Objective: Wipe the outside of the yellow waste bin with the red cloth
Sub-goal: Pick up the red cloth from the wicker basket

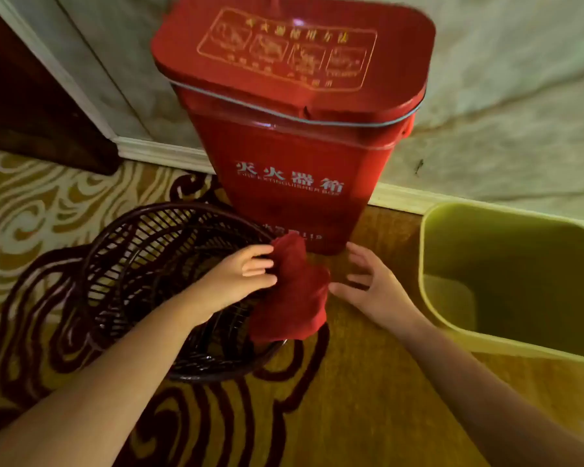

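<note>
The yellow waste bin [445, 318] stands on the carpet at the right, its opening facing up and nothing visible inside. A red cloth [295, 298] hangs bunched over the near right rim of a dark wicker basket. My left hand [241, 274] grips the cloth's upper left part with fingers closed on it. To the cloth's right, my right hand [371, 284] is spread open, its thumb tip touching or almost touching the cloth's edge. The bin sits about a hand's width to the right of my right hand.
A dark brown wicker basket [142, 251] sits on the patterned carpet at centre left. Behind it a tall red fire extinguisher box [290, 129] stands against the marble wall and white skirting. A dark wooden door frame is at the far left.
</note>
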